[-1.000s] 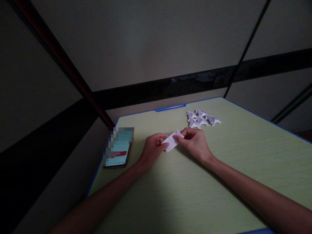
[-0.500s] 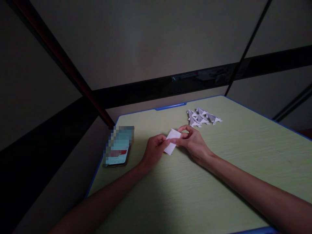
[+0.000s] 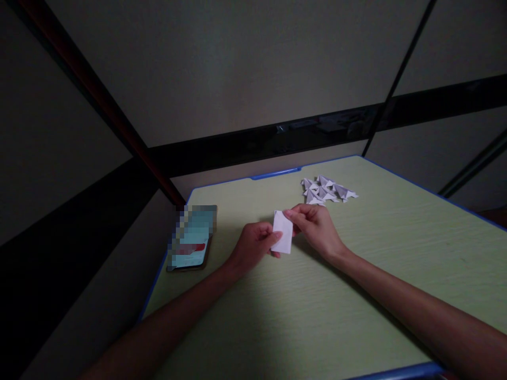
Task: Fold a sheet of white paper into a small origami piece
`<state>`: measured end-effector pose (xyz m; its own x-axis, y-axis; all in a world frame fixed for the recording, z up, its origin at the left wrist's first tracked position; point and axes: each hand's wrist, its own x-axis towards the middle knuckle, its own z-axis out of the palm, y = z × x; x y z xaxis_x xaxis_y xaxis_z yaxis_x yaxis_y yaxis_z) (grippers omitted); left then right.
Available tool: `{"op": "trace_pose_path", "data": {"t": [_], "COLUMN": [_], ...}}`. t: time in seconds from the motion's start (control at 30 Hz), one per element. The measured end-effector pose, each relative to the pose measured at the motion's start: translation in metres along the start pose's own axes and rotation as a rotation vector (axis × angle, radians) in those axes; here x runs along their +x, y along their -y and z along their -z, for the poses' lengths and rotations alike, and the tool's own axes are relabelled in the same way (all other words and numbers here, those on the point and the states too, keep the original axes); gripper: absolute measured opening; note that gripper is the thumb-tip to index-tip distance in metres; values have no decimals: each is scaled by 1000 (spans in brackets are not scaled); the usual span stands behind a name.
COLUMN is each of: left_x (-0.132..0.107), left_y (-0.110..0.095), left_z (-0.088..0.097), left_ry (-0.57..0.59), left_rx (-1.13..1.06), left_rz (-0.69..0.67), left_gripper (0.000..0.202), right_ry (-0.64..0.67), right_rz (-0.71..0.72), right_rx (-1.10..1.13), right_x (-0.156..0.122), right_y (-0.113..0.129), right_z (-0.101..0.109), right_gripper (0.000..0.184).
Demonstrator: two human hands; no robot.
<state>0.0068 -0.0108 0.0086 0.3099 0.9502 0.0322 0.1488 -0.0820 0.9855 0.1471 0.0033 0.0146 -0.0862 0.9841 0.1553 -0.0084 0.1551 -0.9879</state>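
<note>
A small folded white paper (image 3: 283, 238) is held between my two hands above the table. My left hand (image 3: 256, 243) grips its left edge, thumb on the front face and fingers behind. At the upper right corner, my right hand (image 3: 315, 224) pinches the paper between thumb and fingers. The paper stands nearly upright, a rectangle with its face toward me. Just beyond my right hand lie several folded white paper figures (image 3: 325, 190), grouped close together.
The light green table (image 3: 396, 253) has a blue edge, with a blue strip (image 3: 276, 173) along its far side. A phone (image 3: 194, 237) with a lit, partly blurred screen lies at the left. Behind the table rises a panelled surface with a dark glossy band (image 3: 253, 142).
The paper has turned from a slant to nearly upright. My right thumb has moved from its middle to the upper right corner, while my left hand keeps hold.
</note>
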Motion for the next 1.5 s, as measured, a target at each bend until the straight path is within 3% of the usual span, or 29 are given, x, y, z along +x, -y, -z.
{"op": "trace_pose_path", "data": {"t": [0.1, 0.2, 0.27, 0.47, 0.6, 0.73, 0.97, 1.17, 1.27, 1.37, 1.43, 1.5], "left_x": [-1, -2, -3, -7, -6, -4, -4, -6, -6, -2, 1, 2], "left_y": [-1, -1, 0, 2, 1, 1, 3, 1, 1, 3, 3, 1], "left_z": [0, -1, -2, -6, -4, -1, -3, -5, -4, 0, 4, 7], "left_ry": [-47, -166, -192, -123, -202, -289, -177, -186, -205, -183, -96, -25], "left_rx": [11, -2, -7, 7, -1, -1, -6, -22, -50, -145, -217, -152], "left_rz": [-22, -58, -73, -71, -109, -131, -110, -112, -90, -76, -42, -5], "left_gripper": [23, 25, 26, 25, 29, 29, 25, 26, 24, 16, 15, 16], "right_ry": [12, 130, 152, 76, 149, 272, 182, 160, 236, 399, 541, 664], "right_rz": [-4, -32, -3, 97, 72, 75, 44, 77, 72, 62, 27, -25], "right_rx": [37, 108, 2, -344, -232, -68, -188, -283, -230, -205, -183, -181], "right_x": [-2, -5, -7, -10, -9, -7, -8, -7, -7, -5, -4, -3], "right_y": [-2, -5, -6, -3, -5, -9, -4, 1, 1, 1, 1, 2], "right_z": [-3, -7, -9, -9, -10, -10, -7, -9, -6, 1, 8, 13], "right_gripper": [21, 23, 26, 29, 30, 18, 23, 26, 26, 25, 26, 27]}}
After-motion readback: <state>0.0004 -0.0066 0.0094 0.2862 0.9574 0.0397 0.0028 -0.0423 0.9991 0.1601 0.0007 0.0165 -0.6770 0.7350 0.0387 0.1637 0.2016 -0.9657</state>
